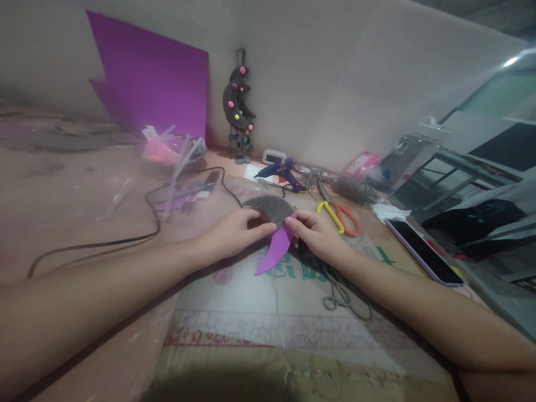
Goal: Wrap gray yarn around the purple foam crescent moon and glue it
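Crescent of purple foam, upper half wound in grey yarn, is pinched between both hands: left hand closed on the wrapped end, right hand gripping its outer edge. Loose yarn trails beneath the right wrist. Yellow-and-orange scissors lie just beyond the right hand, a blue glue gun farther off. Green print on the cardboard underneath is too blurred to read.

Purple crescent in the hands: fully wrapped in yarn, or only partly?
Partly wrapped: grey yarn covers the upper half of the crescent; the lower tip is bare purple.
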Action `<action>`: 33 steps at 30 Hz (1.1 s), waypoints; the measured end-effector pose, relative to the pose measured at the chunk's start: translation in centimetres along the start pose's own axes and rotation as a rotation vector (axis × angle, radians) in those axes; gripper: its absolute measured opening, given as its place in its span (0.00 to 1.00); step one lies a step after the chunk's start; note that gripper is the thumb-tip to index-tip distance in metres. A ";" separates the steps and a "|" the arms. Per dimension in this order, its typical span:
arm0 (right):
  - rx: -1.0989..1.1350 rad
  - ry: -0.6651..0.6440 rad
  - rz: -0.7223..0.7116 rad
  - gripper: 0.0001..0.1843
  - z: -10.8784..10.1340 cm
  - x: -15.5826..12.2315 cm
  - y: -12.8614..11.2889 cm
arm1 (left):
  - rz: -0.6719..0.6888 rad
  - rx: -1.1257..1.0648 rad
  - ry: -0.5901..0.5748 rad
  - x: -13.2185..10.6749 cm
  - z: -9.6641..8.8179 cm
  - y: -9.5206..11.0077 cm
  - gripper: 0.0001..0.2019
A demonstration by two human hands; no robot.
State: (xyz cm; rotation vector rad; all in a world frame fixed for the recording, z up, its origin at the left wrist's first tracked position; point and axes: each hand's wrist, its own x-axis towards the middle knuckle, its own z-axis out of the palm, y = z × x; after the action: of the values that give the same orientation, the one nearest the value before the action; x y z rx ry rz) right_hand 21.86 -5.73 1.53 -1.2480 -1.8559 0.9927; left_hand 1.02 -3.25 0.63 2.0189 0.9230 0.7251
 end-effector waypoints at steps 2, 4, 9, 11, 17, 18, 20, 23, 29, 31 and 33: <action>0.003 0.010 -0.002 0.19 0.0 0.0 0.0 | 0.018 -0.012 -0.009 0.0 0.0 -0.1 0.19; 0.014 0.018 0.000 0.18 0.0 0.0 0.0 | 0.030 -0.021 -0.016 0.1 0.0 -0.2 0.19; 0.035 0.039 0.005 0.19 0.1 0.1 -0.1 | 0.020 -0.033 -0.007 0.2 0.0 -0.1 0.16; 0.032 0.039 0.002 0.20 0.1 0.1 0.0 | 0.018 -0.023 -0.010 0.2 0.0 0.0 0.14; 0.052 0.008 -0.005 0.19 0.1 0.1 0.1 | -0.034 -0.007 -0.025 0.0 0.0 0.3 0.16; 0.063 -0.002 -0.003 0.18 0.1 0.1 0.2 | -0.035 0.003 -0.027 -0.1 0.0 0.3 0.16; 0.077 -0.032 0.012 0.16 0.1 0.1 0.2 | -0.021 0.019 -0.026 -0.1 0.0 0.4 0.16; 0.065 -0.071 0.058 0.15 0.0 0.1 0.3 | 0.006 0.026 -0.023 -0.1 0.0 0.4 0.15; -0.003 -0.063 0.084 0.15 -0.1 0.1 0.6 | 0.013 0.000 -0.040 -0.2 0.2 -0.1 0.16; -0.017 -0.056 0.080 0.15 -0.1 0.1 0.6 | 0.010 0.020 -0.037 -0.2 0.2 -0.1 0.16; -0.020 -0.053 0.075 0.15 -0.1 0.0 0.6 | 0.005 0.037 -0.034 -0.2 0.2 0.0 0.17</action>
State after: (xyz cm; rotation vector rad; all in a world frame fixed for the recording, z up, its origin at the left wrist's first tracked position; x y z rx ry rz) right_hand 22.17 -5.56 1.07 -1.3228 -1.8756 1.0590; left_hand 1.05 -3.47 0.51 2.0602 0.9177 0.6794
